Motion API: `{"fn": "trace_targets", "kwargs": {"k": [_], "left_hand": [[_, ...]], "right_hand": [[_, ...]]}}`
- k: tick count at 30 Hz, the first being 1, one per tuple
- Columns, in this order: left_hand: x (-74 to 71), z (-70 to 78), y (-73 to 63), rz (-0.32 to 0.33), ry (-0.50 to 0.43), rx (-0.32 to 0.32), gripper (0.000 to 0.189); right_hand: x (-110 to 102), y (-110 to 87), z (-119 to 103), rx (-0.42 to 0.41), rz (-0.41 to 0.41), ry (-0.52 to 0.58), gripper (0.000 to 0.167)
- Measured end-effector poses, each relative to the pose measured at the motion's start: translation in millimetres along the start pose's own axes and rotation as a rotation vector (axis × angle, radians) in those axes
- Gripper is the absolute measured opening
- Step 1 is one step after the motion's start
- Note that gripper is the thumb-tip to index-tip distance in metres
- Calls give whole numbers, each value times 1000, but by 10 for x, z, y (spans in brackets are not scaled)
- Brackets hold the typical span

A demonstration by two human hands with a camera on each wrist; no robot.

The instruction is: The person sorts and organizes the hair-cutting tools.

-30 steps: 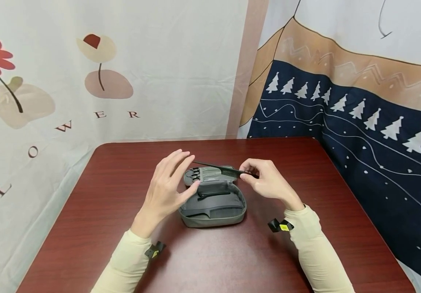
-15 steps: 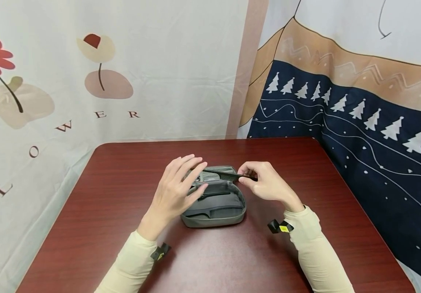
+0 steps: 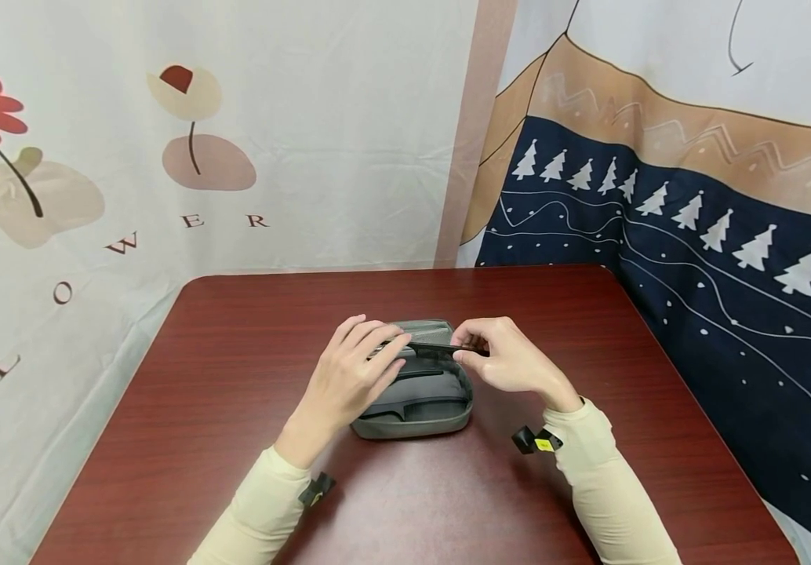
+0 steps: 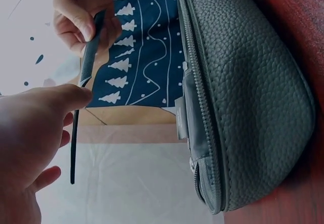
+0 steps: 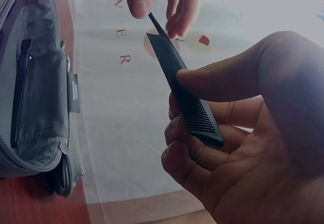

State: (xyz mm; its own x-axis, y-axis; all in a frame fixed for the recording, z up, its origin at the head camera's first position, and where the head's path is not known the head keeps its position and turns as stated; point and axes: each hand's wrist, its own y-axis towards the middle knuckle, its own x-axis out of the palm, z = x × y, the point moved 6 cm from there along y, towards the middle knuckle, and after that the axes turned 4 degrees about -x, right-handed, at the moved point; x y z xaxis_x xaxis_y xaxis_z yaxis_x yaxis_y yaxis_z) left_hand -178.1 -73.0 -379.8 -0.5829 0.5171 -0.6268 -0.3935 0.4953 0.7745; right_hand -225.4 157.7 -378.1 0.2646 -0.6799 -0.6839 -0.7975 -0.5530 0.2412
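- Bench [image 3: 405, 502]: carries everything.
- Grey zip case [image 3: 412, 429]: open, on bench.
- R hand [image 3: 514, 357]: pinching rat-tail comb [image 5: 197, 115], toothed end.
- L hand [image 3: 345, 380]: thumb at tail; can't tell if gripping.
- Comb: held above case; cd. twist/slip if R pinch loosens.
- Hair clip [image 5: 21, 97], in case: poss. knocked if comb drops.
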Motion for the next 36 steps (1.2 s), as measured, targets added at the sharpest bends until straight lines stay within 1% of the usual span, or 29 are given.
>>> {"fn": "trace_targets", "kwargs": {"k": [6,11,15,19,23,26,33,36], "left_hand": [[20,30,-13,-1,7,14,26],[24,46,-20,1,31,18,14],[29,55,-23,2,45,22,11],[36,55,-27,5,39,33,17],[44,53,-42,13,-2,47,32],[48,54,-51,16,-31,49,39],[54,53,-55,-4,-41,40,41],[50,52,-56,0,-39,46,44]], "right_hand": [[39,14,0,-19,-17,-3,6],[54,11,-18,-22,-28,4,11],[71,10,-9,-24,-42,9,12],[83,16,1,-31,-46,6,11],[83,18,0,-39,-43,2,11],[81,17,6,-43,-43,0,11],[82,17,-1,-39,-45,-2,11],[85,20,-3,-39,-47,-5,11]]}}
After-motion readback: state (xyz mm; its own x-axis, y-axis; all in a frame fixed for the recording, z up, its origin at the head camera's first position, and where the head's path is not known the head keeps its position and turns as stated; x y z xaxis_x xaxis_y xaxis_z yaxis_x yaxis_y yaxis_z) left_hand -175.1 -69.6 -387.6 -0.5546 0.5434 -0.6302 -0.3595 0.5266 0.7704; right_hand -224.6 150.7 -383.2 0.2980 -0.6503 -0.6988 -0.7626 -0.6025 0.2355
